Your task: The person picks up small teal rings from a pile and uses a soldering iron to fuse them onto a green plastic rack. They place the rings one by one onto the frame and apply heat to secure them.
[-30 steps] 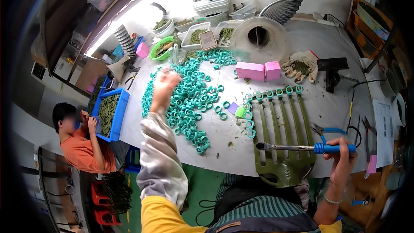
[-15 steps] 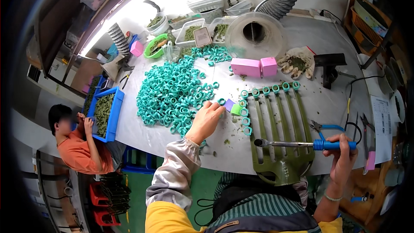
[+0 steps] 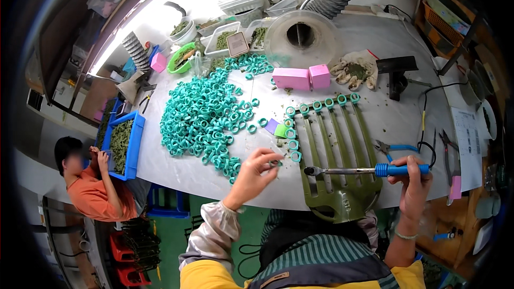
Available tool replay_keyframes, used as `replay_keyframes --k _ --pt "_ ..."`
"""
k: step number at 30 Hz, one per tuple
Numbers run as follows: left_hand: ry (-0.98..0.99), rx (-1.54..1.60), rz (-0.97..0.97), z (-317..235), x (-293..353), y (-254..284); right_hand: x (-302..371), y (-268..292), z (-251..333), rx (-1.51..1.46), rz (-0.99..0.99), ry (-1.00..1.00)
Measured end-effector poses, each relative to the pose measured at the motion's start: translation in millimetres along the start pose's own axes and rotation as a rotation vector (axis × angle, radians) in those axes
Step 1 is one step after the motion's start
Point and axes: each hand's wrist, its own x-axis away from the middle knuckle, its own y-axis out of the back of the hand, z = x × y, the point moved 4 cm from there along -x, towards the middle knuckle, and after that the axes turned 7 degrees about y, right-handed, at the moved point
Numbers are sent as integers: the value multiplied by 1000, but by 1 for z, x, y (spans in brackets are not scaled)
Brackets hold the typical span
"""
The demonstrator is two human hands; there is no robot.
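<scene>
A grey worktop point(image 3: 401, 118) spreads out before the person, with the left hand point(image 3: 252, 177) over its near part and the right hand point(image 3: 412, 181) near its front edge. Farther out and to the left of the left hand lies a broad heap of teal rings point(image 3: 201, 118). To the right of that hand lies a green tined frame point(image 3: 345, 199), its narrower end toward the person. The right hand is wrapped around the grip of a blue-handled tool point(image 3: 348, 170), whose metal shaft reaches left across the tines; whether its dark head touches the frame I cannot tell. Just beyond that hand are pliers point(image 3: 404, 147). Past the left hand's fingertips lie a purple pad point(image 3: 272, 126) and a green pad point(image 3: 280, 130). Small edge rings point(image 3: 292, 144) line the frame's far bar and left side. The left hand pinches what looks like one loose ring point(image 3: 275, 164), apart from the frame. The step appears to be setting single rings along that edge; the next move would call for careful fingertip alignment there.
</scene>
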Motion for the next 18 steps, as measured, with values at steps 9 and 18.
replay_keyframes --k 9,18 --pt "-400 -415 -108 -35 6 -46 4 -3 -18 -59 -5 -44" --pt "-400 -490 -75 -32 3 -45 5 6 -2 -32 20 40"
